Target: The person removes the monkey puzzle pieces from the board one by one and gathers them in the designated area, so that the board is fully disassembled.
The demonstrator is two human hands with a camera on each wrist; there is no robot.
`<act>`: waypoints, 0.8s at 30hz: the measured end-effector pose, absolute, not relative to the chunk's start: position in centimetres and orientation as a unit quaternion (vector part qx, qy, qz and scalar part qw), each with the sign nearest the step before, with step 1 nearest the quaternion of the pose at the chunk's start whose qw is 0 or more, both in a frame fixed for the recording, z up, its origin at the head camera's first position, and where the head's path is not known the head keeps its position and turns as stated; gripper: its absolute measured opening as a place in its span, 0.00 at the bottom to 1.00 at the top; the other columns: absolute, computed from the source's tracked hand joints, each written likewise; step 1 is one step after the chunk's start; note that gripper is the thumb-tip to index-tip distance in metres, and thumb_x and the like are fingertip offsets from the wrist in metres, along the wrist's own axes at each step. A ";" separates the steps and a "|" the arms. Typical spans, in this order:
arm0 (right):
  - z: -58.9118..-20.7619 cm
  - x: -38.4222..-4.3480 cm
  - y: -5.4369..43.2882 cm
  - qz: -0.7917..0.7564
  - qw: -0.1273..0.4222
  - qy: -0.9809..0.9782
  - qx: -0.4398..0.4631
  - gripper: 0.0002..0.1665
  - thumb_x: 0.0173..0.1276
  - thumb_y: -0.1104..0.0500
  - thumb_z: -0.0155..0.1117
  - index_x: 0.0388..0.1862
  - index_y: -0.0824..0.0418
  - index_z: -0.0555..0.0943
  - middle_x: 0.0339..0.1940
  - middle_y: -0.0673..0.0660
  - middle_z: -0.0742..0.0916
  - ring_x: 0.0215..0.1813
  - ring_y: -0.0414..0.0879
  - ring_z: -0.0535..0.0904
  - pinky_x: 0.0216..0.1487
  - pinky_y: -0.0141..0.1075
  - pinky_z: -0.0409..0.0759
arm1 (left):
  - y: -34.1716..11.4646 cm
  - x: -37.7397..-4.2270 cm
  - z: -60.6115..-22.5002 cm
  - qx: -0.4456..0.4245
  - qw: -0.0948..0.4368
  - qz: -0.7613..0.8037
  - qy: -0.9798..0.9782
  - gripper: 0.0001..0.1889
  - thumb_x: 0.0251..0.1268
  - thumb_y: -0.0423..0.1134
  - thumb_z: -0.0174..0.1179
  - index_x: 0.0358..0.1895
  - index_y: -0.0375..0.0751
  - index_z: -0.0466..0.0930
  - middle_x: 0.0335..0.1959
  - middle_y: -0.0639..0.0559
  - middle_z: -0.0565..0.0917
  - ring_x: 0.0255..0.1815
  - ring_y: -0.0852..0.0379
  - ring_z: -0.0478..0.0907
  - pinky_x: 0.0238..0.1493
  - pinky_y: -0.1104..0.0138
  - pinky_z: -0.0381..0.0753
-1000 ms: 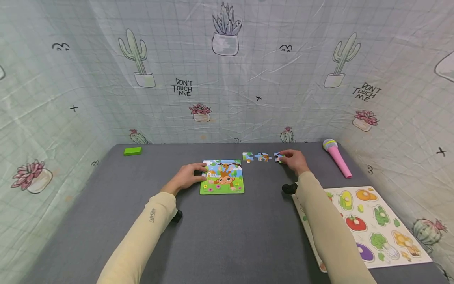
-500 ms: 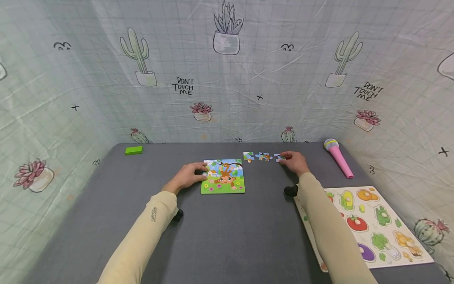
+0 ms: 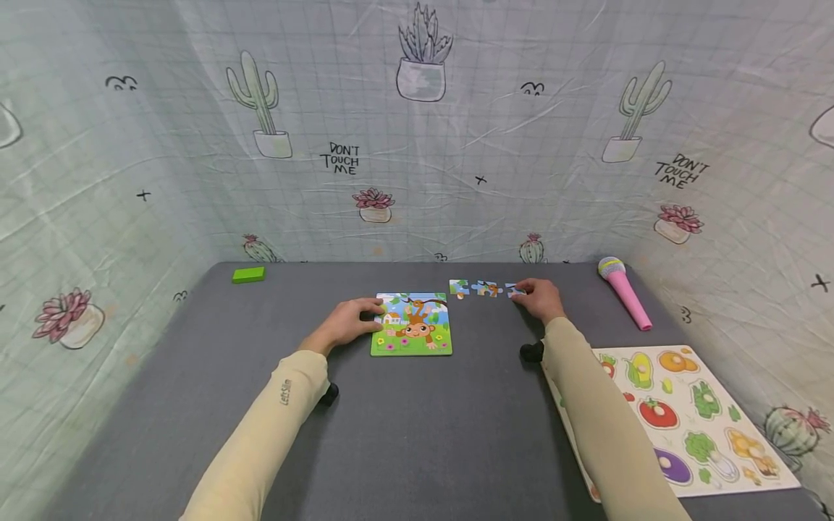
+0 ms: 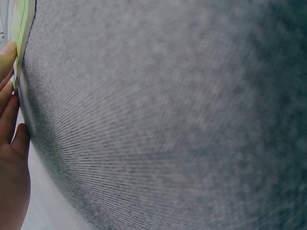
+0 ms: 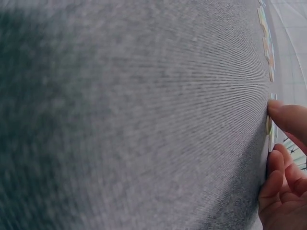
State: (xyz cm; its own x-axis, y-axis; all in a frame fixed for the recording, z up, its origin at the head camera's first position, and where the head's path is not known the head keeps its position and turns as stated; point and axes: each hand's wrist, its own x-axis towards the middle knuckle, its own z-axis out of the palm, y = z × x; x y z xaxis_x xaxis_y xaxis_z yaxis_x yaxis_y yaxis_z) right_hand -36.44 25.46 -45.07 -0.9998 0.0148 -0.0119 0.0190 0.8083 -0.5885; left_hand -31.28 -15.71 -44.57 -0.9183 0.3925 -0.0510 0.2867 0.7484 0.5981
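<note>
Thumb and fingers spread, the left hand (image 3: 342,323) touches the left edge of a square green-and-blue monkey puzzle (image 3: 415,325), flat on the grey table (image 3: 417,427). To its right, the right hand (image 3: 541,297) pinches one bluish piece (image 3: 511,290) beside two patterned pieces (image 3: 486,289).

Free tabletop (image 3: 423,427) before puzzle (image 3: 412,325), vegetable board (image 3: 680,391) at right

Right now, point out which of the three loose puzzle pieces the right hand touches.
The rightmost piece in the head view's row: the right hand touches it, while the middle piece and leftmost piece lie untouched.
</note>
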 end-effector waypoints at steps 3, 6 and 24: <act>-45.0 -36.4 25.4 -0.309 0.006 0.951 0.011 0.22 0.70 0.57 0.64 0.57 0.70 0.80 0.56 0.71 0.80 0.58 0.63 0.75 0.58 0.54 0.74 | -15.7 -31.2 -44.6 0.181 0.089 0.305 0.931 0.21 0.67 0.41 0.63 0.60 0.38 0.80 0.71 0.46 0.69 0.74 0.42 0.59 0.73 0.47 0.57; -45.1 -36.5 25.4 -0.310 0.008 0.951 0.013 0.22 0.70 0.57 0.64 0.57 0.70 0.80 0.56 0.70 0.80 0.58 0.63 0.75 0.58 0.54 0.75 | -15.8 -31.1 -44.6 0.180 0.091 0.307 0.930 0.21 0.67 0.41 0.63 0.60 0.38 0.80 0.71 0.46 0.69 0.74 0.42 0.59 0.73 0.47 0.57; -41.3 -35.1 16.7 -0.400 0.082 0.911 -0.063 0.23 0.75 0.54 0.57 0.64 0.63 0.77 0.60 0.63 0.79 0.57 0.58 0.76 0.54 0.50 0.77 | -15.8 -31.2 -44.9 0.186 0.076 0.314 0.928 0.20 0.67 0.40 0.64 0.60 0.37 0.80 0.70 0.45 0.70 0.73 0.42 0.60 0.73 0.48 0.59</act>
